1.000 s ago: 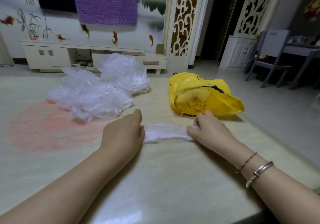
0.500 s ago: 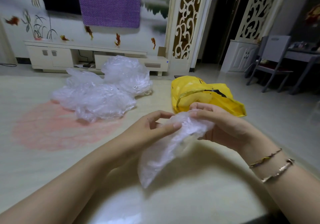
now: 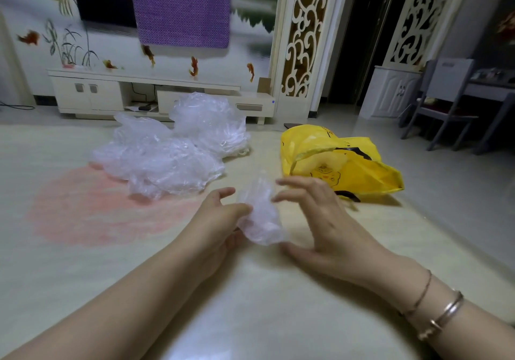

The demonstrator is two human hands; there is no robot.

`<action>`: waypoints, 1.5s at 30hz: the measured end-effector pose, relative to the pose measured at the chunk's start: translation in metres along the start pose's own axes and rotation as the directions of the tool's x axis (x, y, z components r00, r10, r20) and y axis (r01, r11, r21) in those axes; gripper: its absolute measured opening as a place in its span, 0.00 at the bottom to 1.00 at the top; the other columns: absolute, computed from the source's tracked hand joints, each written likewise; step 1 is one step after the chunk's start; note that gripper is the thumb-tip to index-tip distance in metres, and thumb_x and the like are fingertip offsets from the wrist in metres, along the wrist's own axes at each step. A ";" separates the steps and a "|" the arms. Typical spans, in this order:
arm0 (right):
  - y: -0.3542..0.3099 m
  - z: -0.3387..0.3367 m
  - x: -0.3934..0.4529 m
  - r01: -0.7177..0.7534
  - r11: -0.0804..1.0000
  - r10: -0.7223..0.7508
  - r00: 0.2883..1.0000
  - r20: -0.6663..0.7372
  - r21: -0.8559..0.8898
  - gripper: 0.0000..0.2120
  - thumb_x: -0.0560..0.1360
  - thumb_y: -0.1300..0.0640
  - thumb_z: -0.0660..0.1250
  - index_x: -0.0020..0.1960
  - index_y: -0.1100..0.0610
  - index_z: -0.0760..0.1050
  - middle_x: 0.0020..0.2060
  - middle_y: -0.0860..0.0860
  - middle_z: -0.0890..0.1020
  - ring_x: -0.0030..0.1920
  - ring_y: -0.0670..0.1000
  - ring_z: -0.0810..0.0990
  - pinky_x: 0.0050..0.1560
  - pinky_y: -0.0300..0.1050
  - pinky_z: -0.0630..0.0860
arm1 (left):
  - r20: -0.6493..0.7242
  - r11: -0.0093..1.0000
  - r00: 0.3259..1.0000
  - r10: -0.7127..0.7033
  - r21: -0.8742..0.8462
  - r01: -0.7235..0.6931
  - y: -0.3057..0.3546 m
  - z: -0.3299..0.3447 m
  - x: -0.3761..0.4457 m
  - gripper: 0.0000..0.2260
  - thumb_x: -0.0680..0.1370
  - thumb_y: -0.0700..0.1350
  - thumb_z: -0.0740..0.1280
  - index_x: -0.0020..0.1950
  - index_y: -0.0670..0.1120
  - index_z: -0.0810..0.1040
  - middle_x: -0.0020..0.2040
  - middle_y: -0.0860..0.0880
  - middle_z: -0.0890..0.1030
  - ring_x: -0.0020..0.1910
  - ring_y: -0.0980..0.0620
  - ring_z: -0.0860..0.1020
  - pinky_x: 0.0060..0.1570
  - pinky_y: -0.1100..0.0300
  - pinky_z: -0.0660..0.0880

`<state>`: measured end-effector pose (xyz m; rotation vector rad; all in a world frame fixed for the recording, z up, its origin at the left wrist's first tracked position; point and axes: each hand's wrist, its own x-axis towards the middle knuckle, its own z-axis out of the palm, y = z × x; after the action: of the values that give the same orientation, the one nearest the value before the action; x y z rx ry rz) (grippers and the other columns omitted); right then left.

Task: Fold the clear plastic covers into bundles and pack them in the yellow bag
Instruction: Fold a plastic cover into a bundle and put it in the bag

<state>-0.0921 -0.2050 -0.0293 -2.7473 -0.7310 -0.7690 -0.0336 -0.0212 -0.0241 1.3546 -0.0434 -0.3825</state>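
Note:
A small bundle of clear plastic cover (image 3: 260, 214) hangs just above the table between my hands. My left hand (image 3: 220, 217) pinches its lower left side. Beside the bundle on the right, my right hand (image 3: 315, 220) has spread, relaxed fingers; whether it touches the bundle I cannot tell. The yellow bag (image 3: 340, 164) lies open on the table behind my right hand. A loose pile of clear plastic covers (image 3: 172, 150) lies at the back left.
The pale table (image 3: 250, 318) has a pink patch (image 3: 92, 214) on its left. Its right edge runs diagonally past the bag. Beyond are a white TV cabinet (image 3: 111, 92), a grey chair (image 3: 443, 103) and a desk at the right.
The cover was stretched flat on the table, then lifted and gathered. Now it is a tighter bundle in my left hand, and my right hand has let go and spread its fingers.

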 end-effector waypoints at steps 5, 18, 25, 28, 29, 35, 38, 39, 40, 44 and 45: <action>-0.004 0.003 0.004 0.078 0.996 -0.081 0.994 0.073 0.040 0.13 0.68 0.62 0.69 0.50 0.52 0.72 0.52 0.47 0.77 0.54 0.51 0.74 0.54 0.48 0.70 | 0.036 0.998 0.999 -0.012 0.056 0.010 -0.005 0.001 0.000 0.25 0.76 0.29 0.60 0.70 0.46 0.64 0.57 0.40 0.78 0.52 0.40 0.80 0.48 0.52 0.77; -0.006 -0.006 0.007 -0.280 0.835 0.184 0.953 0.241 0.473 0.04 0.72 0.60 0.67 0.42 0.53 0.78 0.39 0.43 0.81 0.43 0.43 0.79 0.47 0.38 0.74 | 0.237 0.717 0.901 0.364 0.545 -0.434 -0.010 -0.002 -0.002 0.07 0.80 0.40 0.59 0.52 0.49 0.75 0.39 0.52 0.84 0.40 0.56 0.80 0.43 0.63 0.74; 0.013 0.013 0.031 -0.479 0.613 0.502 0.850 0.158 0.629 0.04 0.73 0.65 0.71 0.44 0.64 0.77 0.32 0.55 0.80 0.32 0.49 0.78 0.37 0.46 0.76 | 0.131 0.739 0.950 0.284 0.601 -0.304 -0.007 0.000 0.004 0.13 0.79 0.57 0.61 0.54 0.49 0.74 0.42 0.51 0.81 0.39 0.58 0.77 0.36 0.70 0.69; 0.025 0.028 0.036 -0.595 0.637 0.613 0.776 0.145 0.490 0.09 0.70 0.60 0.74 0.44 0.56 0.74 0.30 0.52 0.78 0.28 0.46 0.75 0.33 0.49 0.74 | 0.118 0.722 0.956 0.269 0.632 -0.282 -0.008 -0.001 0.007 0.14 0.77 0.50 0.67 0.60 0.49 0.71 0.42 0.49 0.82 0.41 0.53 0.79 0.36 0.65 0.70; 0.027 0.031 0.036 -0.623 0.637 0.643 0.754 0.133 0.454 0.12 0.69 0.59 0.75 0.44 0.53 0.72 0.29 0.50 0.77 0.27 0.44 0.73 0.33 0.48 0.73 | 0.112 0.711 0.956 0.270 0.646 -0.276 -0.008 -0.002 0.010 0.15 0.77 0.47 0.67 0.62 0.48 0.70 0.41 0.49 0.82 0.40 0.53 0.80 0.35 0.66 0.70; 0.012 0.008 0.034 -0.414 0.797 0.451 0.892 0.023 0.440 0.07 0.70 0.59 0.67 0.47 0.51 0.73 0.43 0.45 0.78 0.43 0.42 0.76 0.43 0.36 0.70 | 0.074 0.709 0.965 0.253 0.664 -0.237 -0.007 -0.001 0.019 0.19 0.75 0.41 0.67 0.65 0.47 0.68 0.41 0.49 0.82 0.39 0.54 0.79 0.30 0.70 0.70; 0.000 0.004 0.023 -0.319 0.889 0.279 0.946 0.165 0.327 0.14 0.70 0.58 0.65 0.55 0.49 0.74 0.53 0.43 0.77 0.58 0.42 0.73 0.57 0.33 0.68 | 0.077 0.718 0.969 0.237 0.657 -0.228 -0.006 -0.001 0.019 0.21 0.74 0.42 0.67 0.66 0.47 0.67 0.45 0.48 0.83 0.44 0.52 0.80 0.35 0.66 0.72; -0.001 0.005 0.019 -0.324 0.897 0.264 0.938 0.224 0.300 0.16 0.70 0.57 0.66 0.58 0.48 0.73 0.55 0.42 0.76 0.60 0.41 0.72 0.60 0.34 0.68 | 0.073 0.724 0.970 0.231 0.654 -0.222 -0.006 -0.001 0.019 0.21 0.74 0.42 0.68 0.66 0.47 0.67 0.46 0.48 0.83 0.44 0.52 0.80 0.35 0.66 0.71; -0.002 0.007 0.016 -0.333 0.903 0.261 0.927 0.268 0.273 0.18 0.70 0.56 0.67 0.59 0.47 0.72 0.56 0.41 0.75 0.60 0.40 0.72 0.60 0.36 0.68 | 0.067 0.733 0.972 0.226 0.646 -0.215 -0.005 -0.002 0.018 0.21 0.74 0.42 0.68 0.66 0.47 0.68 0.46 0.48 0.82 0.45 0.53 0.79 0.35 0.67 0.71; -0.001 0.015 0.011 -0.318 0.916 0.260 0.934 0.243 0.242 0.17 0.71 0.52 0.68 0.58 0.48 0.73 0.53 0.42 0.76 0.55 0.40 0.73 0.56 0.39 0.71 | 0.068 0.837 0.986 0.150 0.522 -0.163 -0.003 -0.003 0.014 0.22 0.74 0.41 0.70 0.67 0.47 0.68 0.48 0.47 0.83 0.47 0.50 0.81 0.44 0.63 0.73; -0.002 0.016 0.013 -0.302 0.924 0.253 0.943 0.217 0.234 0.15 0.70 0.53 0.68 0.56 0.49 0.73 0.51 0.42 0.77 0.53 0.41 0.74 0.54 0.40 0.72 | 0.080 0.867 0.990 0.119 0.478 -0.142 -0.001 -0.004 0.012 0.24 0.74 0.42 0.71 0.67 0.47 0.68 0.50 0.46 0.82 0.48 0.50 0.81 0.45 0.62 0.74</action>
<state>-0.0762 -0.1933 -0.0359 -2.6151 -0.4200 -0.3340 -0.0220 -0.0207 -0.0284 1.8276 -0.2869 -0.2981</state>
